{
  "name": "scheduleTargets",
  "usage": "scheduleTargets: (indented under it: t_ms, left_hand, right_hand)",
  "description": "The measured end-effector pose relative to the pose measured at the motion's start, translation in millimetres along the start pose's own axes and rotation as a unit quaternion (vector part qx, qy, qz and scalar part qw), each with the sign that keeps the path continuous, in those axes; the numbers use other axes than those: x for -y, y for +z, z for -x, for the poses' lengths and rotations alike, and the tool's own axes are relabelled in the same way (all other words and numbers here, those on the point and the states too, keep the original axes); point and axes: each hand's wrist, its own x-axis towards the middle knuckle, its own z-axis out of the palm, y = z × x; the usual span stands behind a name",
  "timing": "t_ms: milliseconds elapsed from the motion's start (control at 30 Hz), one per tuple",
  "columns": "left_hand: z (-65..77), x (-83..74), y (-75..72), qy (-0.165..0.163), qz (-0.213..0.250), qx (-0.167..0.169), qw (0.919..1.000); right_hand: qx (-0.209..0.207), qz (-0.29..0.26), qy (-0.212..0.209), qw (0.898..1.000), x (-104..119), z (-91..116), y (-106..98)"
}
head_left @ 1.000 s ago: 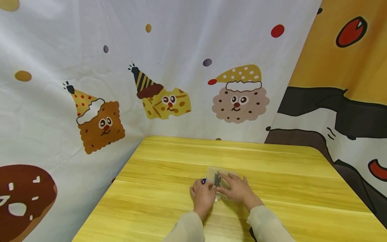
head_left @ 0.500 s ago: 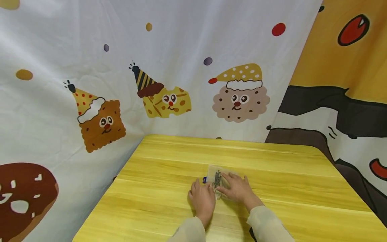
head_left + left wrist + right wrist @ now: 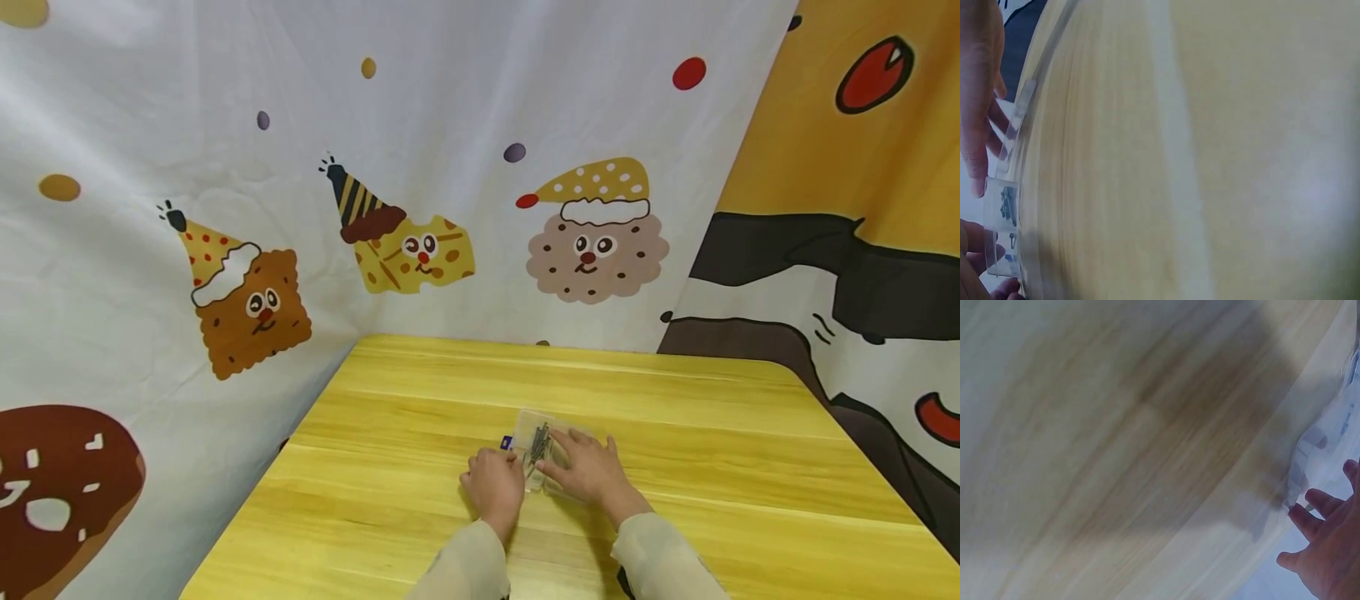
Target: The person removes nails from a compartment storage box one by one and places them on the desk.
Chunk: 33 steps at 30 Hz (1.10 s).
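A small clear plastic box (image 3: pixel 531 417) lies on the table with its lid swung to the right. Dark, thin metal pieces that look like screws (image 3: pixel 540 442) are heaped inside. A blue tab (image 3: pixel 507 442) sticks out on its left side. My left hand (image 3: pixel 493 485) holds the box by its near left edge; in the left wrist view its fingers (image 3: pixel 975 262) show through the clear wall. My right hand (image 3: pixel 588 467) spreads over the lid side, fingers fairly straight, index fingertip beside the screws. In the right wrist view its fingertips touch the clear lid (image 3: pixel 1300 462).
The wooden table (image 3: pixel 375 517) reaches back to a white cartoon-printed curtain (image 3: pixel 450 100) behind and on the left. An orange, black and white printed cloth (image 3: pixel 840 192) hangs on the right.
My left hand has shifted left from over the box to its near left edge. The box has turned slightly, its near end drawn left. My right hand stays nearly where it was.
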Motion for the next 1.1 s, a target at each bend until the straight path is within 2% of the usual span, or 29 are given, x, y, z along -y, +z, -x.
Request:
scheduleTargets:
  t_ms: [233,467,767,1100]
  left_hand:
    - [-6.5,-1.7,-0.4,-0.028,0.013,0.021,0.9993]
    - [-8.0,-4.6,-1.6,-0.04,0.022,0.027,0.9986]
    - [-10.0,-1.9,3.9,-0.023,-0.012,0.026,0.9993]
    - [-15.0,0.0,5.9,0.01,-0.054,0.041,0.9977]
  right_hand:
    - [-0.005,-0.005,0.001,1.0,-0.9,-1.4,3.1]
    - [-0.007,-0.011,0.007,1.0,-1.0,-2.6,4.8]
    - [-0.006,-0.006,0.007,1.0,0.7,-0.4,3.1]
    - [-0.008,-0.005,0.006,1.0,1.0,-1.0,3.9]
